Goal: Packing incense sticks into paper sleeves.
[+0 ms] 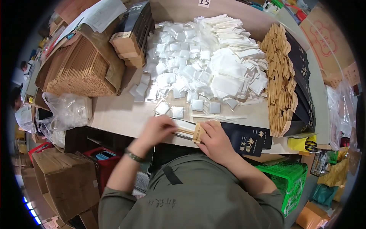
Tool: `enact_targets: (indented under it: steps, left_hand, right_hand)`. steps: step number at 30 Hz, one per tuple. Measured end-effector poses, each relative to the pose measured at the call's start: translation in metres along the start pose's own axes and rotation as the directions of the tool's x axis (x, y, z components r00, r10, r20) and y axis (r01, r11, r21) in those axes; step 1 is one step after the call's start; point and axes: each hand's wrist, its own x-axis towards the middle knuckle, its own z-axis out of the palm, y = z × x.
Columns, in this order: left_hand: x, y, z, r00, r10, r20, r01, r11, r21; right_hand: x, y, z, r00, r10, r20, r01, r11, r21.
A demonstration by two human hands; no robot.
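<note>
Close to the table's front edge, my right hand is closed on a paper sleeve with a kraft-brown end. Slim wooden chopsticks and a white strip stick out of the sleeve to the left. My left hand, slightly blurred, pinches the outer end of the chopsticks. Dark blue printed sleeves lie flat beside my right hand, partly under it. Just beyond my hands are small square white packets in clear wrap and a few thin white-wrapped sticks.
A large heap of white packets fills the table's middle. Brown-ended dark sleeves are stacked at right, more at back left. A carton of brown card stands left. Scissors lie right, above a green crate.
</note>
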Motion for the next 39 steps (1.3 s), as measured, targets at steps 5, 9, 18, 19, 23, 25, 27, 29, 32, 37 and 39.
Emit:
enact_targets:
  steps: [5,9,18,19,23,25,27,29,32,37,39]
  left_hand:
    - [0.001,0.023,0.038,0.920,-0.049,-0.390,0.053,0.999,0.001]
    - [-0.002,0.034,0.058,0.926,-0.132,-0.353,0.097,0.989,-0.115]
    - [-0.024,0.052,0.019,0.904,0.427,-0.025,-0.307,0.689,0.656]
    - [-0.025,0.037,0.022,0.908,0.417,-0.043,-0.299,0.715,0.632]
    - [-0.006,0.043,0.011,0.887,0.268,-0.376,-0.083,0.893,0.441]
    - [-0.003,0.048,-0.001,0.926,-0.066,-0.372,0.180,0.942,0.282]
    - [-0.004,0.036,0.009,0.971,-0.205,-0.122,0.189,0.973,-0.130]
    - [-0.010,0.055,0.027,0.970,-0.183,0.157,0.215,0.953,-0.216]
    - [-0.014,0.068,0.073,0.973,0.107,0.207,-0.006,0.900,-0.436]
    - [-0.015,0.084,0.054,0.910,-0.050,0.411,0.125,0.980,-0.156]
    - [-0.023,0.075,0.045,0.944,-0.325,0.056,0.321,0.944,0.074]
  right_hand:
    - [0.004,-0.002,-0.004,0.995,0.099,0.009,-0.097,0.992,-0.080]
    - [0.007,0.000,-0.007,0.998,0.054,0.012,-0.052,0.995,-0.081]
    - [0.011,-0.014,0.003,0.962,-0.148,-0.229,0.178,0.977,0.117]
    - [0.017,-0.024,-0.019,0.971,-0.231,-0.068,0.235,0.970,0.064]
    - [0.051,0.029,-0.150,0.978,-0.208,0.022,0.203,0.918,-0.340]
    - [0.052,0.070,-0.230,0.847,0.527,-0.063,-0.485,0.816,0.316]
    - [0.012,0.092,-0.244,0.919,0.345,-0.190,-0.368,0.925,-0.100]
    - [0.004,0.097,-0.207,0.981,0.164,-0.100,-0.188,0.920,-0.345]
    - [-0.020,0.063,-0.100,0.970,0.003,0.244,-0.016,0.999,0.050]
    - [-0.007,0.031,-0.040,0.987,0.016,0.158,0.000,0.995,-0.098]
    - [-0.010,0.018,-0.041,0.978,0.207,0.038,-0.200,0.969,-0.145]
